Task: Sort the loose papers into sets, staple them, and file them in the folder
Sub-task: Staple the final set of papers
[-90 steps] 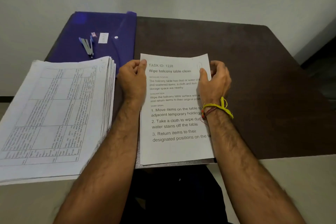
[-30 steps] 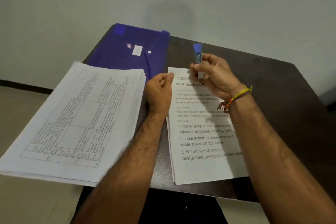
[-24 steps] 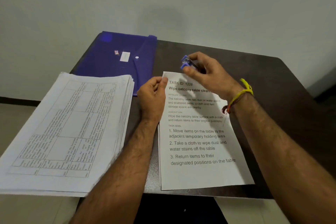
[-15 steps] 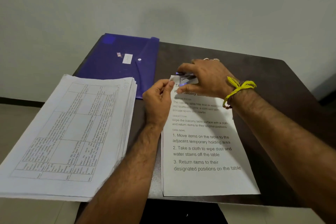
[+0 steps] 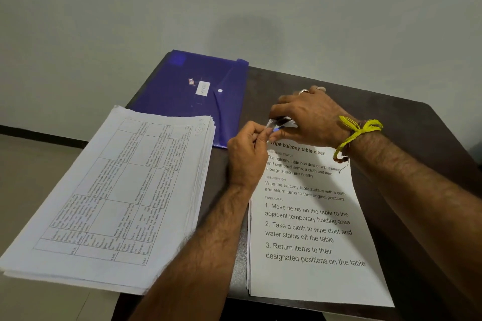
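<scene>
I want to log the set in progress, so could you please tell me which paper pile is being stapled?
The small set headed "Wipe balcony table clean", right of the thick table-printed stack: the left hand pinches its corner, the right hand holds the stapler there.

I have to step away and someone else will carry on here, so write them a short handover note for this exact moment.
Left hand pinches the top-left corner of the paper set on the table. Right hand grips the stapler at that corner.
The big stack of loose papers lies to the left, overhanging the table edge. The blue folder lies closed behind it.
Done: one set gathered and squared. Whether the staple is in cannot be seen.
Left: staple or check it, file the set, then sort the stack.
</scene>
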